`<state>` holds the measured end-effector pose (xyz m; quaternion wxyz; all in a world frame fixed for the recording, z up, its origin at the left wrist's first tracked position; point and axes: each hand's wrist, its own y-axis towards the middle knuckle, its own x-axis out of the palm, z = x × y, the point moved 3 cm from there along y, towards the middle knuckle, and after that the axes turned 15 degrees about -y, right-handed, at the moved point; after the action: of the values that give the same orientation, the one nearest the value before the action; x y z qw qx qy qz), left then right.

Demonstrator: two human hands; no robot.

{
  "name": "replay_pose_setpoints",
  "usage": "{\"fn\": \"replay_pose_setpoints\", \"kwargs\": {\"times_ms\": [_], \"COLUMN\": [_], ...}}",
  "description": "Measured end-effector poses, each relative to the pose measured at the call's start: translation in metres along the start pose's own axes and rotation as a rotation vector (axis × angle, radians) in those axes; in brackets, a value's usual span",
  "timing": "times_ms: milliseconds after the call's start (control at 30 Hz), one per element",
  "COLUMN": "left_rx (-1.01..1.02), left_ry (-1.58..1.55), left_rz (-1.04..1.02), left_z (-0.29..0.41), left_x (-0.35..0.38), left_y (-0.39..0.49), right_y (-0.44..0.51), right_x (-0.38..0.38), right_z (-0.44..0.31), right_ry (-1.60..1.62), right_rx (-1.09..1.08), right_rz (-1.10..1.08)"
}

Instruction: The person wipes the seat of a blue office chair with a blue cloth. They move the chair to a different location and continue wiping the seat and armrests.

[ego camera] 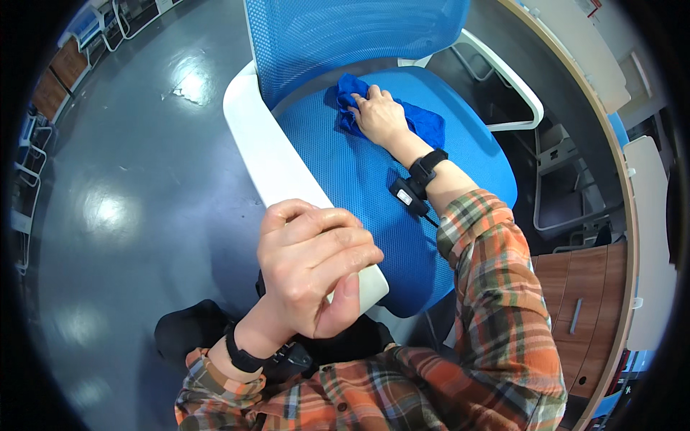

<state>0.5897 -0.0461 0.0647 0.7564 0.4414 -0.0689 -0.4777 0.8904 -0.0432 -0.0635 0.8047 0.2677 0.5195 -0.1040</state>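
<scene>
A blue chair with a mesh backrest (345, 37) and a blue fabric seat (345, 167) is in front of me. My left hand (318, 264) is wrapped around the front end of the chair's near white armrest (269, 145). My right hand (380, 116) presses a dark blue cloth (428, 124) onto the rear part of the seat, its fingers spread over the bunched left part of the cloth. Both wrists wear black straps with small devices; the right one (409, 196) lies close above the seat. The other white armrest (517, 86) stands at the far side of the seat.
A desk with a curved-looking wooden edge (628, 215) runs down the right side. Beneath it are a wood-grain drawer cabinet (574, 307) and white metal frames. Smooth grey floor (145, 188) lies to the left, with more chairs and wooden cabinets (70, 62) along the far left.
</scene>
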Motion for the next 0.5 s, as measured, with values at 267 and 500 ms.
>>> {"fn": "replay_pose_setpoints", "kwargs": {"times_ms": [267, 500], "left_rx": [0.021, 0.015], "left_ry": [-0.022, -0.015], "left_rz": [0.02, 0.044], "left_z": [-0.001, -0.002], "left_x": [-0.001, 0.002], "left_y": [-0.004, -0.005], "right_y": [-0.123, -0.159], "right_x": [-0.077, -0.109], "right_z": [-0.008, -0.021], "right_ry": [0.12, 0.205], "right_rx": [-0.252, -0.286], "right_rz": [-0.002, -0.13]}}
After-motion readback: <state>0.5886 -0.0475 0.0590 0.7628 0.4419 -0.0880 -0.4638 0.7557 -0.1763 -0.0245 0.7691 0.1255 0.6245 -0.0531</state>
